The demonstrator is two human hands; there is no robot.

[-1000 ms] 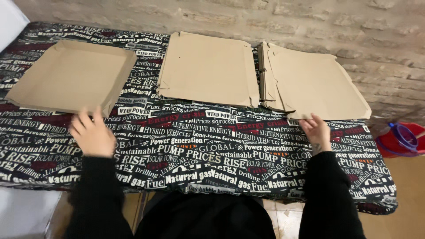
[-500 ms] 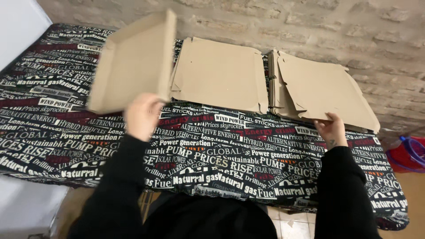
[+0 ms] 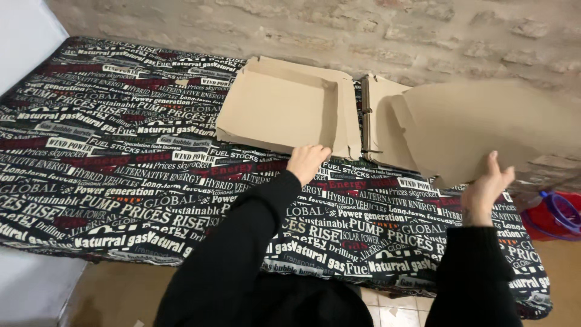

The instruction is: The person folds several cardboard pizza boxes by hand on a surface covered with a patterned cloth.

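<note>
We see a tan cardboard box lying open and flat on the worktop, and beside it a tan cardboard sheet lifted and tilted.

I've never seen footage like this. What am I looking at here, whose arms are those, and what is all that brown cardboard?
There is no machine here: a person wears a camera on the head, so you look down along their own two arms in black sleeves. In front of them is a table covered with a black cloth printed all over with white and red words, set against a rough brick wall.

The left hand rests on the near edge of an open cardboard box, a flat, shallow one lying with its inside facing up. The right hand grips the lower edge of a large cardboard panel and holds it lifted off the table, tilted up. Behind that panel lies more folded cardboard. At the far right, down beside the table, sits a red tub.
</note>
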